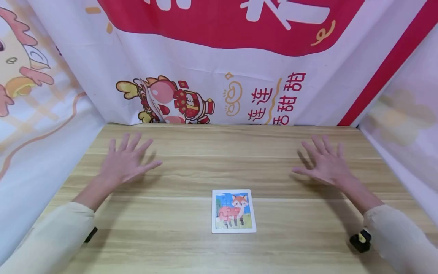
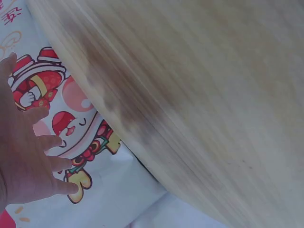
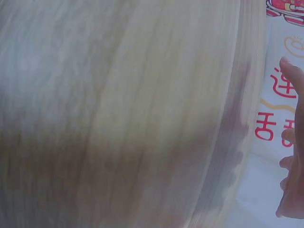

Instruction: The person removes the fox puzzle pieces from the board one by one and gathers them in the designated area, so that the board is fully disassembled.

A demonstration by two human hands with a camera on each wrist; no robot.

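Cloth (image 1: 205,40): white lettering (image 1: 302,13) cut off at top. Right wrist view: right hand (image 1: 326,163) cropped by edge, table (image 1: 219,167) blurred. Black object (image 1: 360,242) partly hidden by right sleeve (image 1: 397,232); details unclear. White tray (image 1: 234,231) holds fox puzzle (image 1: 234,212), on table between hands. Left hand (image 1: 124,163), right hand well apart, fingers spread.

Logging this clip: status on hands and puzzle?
Left hand and right hand spread, holding nothing. Fox puzzle flat on the table, untouched. Nothing covering it.
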